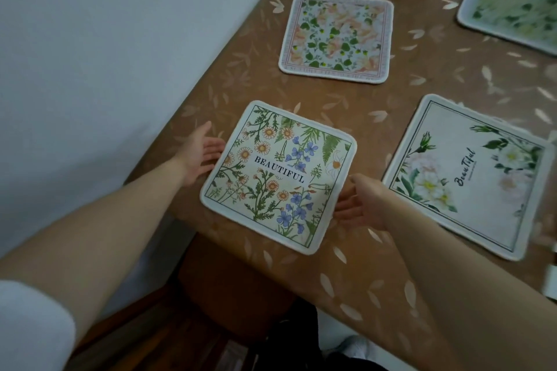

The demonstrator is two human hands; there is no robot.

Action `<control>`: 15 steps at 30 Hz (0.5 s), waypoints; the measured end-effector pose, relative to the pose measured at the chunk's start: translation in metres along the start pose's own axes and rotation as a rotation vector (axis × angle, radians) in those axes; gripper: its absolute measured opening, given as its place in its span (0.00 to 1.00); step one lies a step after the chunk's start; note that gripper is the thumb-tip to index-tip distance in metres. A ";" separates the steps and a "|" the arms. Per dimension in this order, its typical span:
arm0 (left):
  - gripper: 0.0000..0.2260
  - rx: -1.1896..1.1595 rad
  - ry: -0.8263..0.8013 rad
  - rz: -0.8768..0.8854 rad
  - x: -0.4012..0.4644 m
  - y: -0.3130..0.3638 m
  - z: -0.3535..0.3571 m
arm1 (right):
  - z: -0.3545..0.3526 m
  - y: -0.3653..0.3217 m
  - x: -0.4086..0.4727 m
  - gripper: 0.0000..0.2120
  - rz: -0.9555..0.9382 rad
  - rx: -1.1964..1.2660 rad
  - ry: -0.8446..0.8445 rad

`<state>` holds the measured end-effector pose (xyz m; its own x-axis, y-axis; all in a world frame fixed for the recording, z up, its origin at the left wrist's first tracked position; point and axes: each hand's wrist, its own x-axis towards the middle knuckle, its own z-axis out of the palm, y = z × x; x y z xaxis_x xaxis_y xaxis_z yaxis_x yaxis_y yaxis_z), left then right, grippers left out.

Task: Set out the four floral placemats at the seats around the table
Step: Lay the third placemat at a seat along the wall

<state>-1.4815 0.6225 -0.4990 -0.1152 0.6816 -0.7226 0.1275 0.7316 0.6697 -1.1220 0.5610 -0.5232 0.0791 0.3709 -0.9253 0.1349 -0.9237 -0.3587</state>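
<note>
Four mats on the brown leaf-patterned table, and both hands are on the nearest one. That is the wildflower placemat, daisies and blue blooms with "BEAUTIFUL" printed across it, lying flat at the table's near corner, close to the wall side. The left hand sits at that mat's left edge, palm turned inward, fingers spread and loose, fingertips touching the border. The right hand mirrors it at the mat's right edge, fingers apart, not pinching anything; whether they slip under the rim, hard to say.

Beyond the wildflower placemat, farther along the wall side, lies the peach-and-green placemat, flat and well apart. To the right of the wildflower placemat rests the white-rose placemat with its script lettering, near but not touching. Far off at the upper right, the pale green placemat is cut by the frame edge and blurred. Below the table's near edge, a wooden chair seat shows.
</note>
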 end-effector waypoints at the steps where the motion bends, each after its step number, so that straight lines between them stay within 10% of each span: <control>1: 0.32 0.014 0.001 0.008 0.000 -0.003 0.001 | 0.000 0.004 -0.001 0.26 0.004 0.018 -0.005; 15: 0.26 0.143 0.063 0.031 -0.029 -0.034 0.003 | 0.009 0.042 -0.024 0.23 -0.058 0.212 -0.056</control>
<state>-1.4792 0.5773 -0.5014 -0.1700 0.7064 -0.6871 0.2704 0.7040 0.6567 -1.1270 0.5125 -0.5171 0.0210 0.4230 -0.9059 -0.0734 -0.9030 -0.4234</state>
